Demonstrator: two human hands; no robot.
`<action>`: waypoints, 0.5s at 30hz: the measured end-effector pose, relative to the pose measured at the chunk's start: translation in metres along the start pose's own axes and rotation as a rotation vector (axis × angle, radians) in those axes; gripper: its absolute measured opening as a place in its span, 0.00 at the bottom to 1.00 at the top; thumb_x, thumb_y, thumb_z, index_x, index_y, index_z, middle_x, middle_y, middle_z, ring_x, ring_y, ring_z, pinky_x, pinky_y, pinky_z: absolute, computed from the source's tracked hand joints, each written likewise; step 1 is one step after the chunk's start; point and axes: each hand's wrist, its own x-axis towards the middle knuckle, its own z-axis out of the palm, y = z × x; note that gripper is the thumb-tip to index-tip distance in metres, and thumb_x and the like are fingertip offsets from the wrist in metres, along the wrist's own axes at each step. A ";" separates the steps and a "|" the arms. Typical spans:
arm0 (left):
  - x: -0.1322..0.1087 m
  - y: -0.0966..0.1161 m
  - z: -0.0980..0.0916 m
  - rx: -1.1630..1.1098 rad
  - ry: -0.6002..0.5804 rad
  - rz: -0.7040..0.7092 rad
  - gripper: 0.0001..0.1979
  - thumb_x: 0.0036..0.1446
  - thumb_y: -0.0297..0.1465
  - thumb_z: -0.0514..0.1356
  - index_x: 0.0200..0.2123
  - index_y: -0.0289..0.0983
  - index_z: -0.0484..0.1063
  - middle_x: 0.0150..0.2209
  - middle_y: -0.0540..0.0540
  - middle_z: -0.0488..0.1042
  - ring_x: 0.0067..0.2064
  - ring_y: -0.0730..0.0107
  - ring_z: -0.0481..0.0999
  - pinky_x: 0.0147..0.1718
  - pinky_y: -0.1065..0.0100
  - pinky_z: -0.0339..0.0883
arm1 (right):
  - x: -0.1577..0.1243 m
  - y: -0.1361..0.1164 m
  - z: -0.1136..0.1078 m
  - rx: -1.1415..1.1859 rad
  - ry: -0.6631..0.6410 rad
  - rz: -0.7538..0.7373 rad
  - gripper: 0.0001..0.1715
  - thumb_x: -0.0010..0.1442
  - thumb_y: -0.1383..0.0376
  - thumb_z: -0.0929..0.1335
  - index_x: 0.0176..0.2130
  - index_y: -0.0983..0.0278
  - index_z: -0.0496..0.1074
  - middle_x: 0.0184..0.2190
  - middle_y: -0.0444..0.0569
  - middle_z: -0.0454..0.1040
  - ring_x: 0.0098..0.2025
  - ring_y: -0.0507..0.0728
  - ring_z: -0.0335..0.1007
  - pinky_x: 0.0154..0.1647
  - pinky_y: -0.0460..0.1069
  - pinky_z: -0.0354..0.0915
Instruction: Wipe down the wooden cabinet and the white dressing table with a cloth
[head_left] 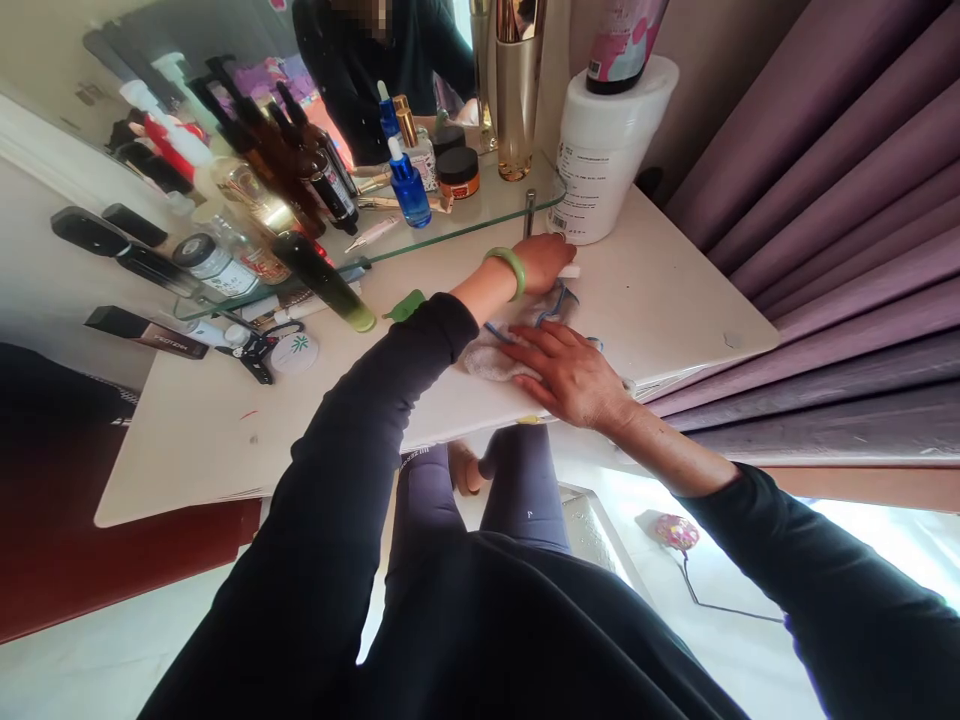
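Left hand (541, 263), green bangle (507, 273) at wrist, is clenched on a small white item (571, 271). Right hand (566, 375) lies open on a grey cloth (491, 362) with blue cord (559, 305) across it. Both are on the white tabletop (645, 300), just before a glass shelf (457, 238) of bottles (410, 192).

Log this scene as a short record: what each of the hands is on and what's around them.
Left hand: on white tabletop, fingertips at small white item
Left wrist: jade bangle
Right hand: spread over crumpled cloth
Between hands: blue cord
Behind: glass shelf with blue dropper bottle
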 end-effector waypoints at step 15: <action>-0.072 0.007 -0.017 -0.400 0.585 -0.142 0.14 0.67 0.21 0.68 0.49 0.44 0.72 0.47 0.47 0.80 0.54 0.53 0.81 0.61 0.54 0.74 | 0.055 0.026 0.004 -0.061 -0.041 0.167 0.34 0.80 0.54 0.61 0.73 0.64 0.77 0.75 0.60 0.74 0.73 0.76 0.67 0.76 0.71 0.65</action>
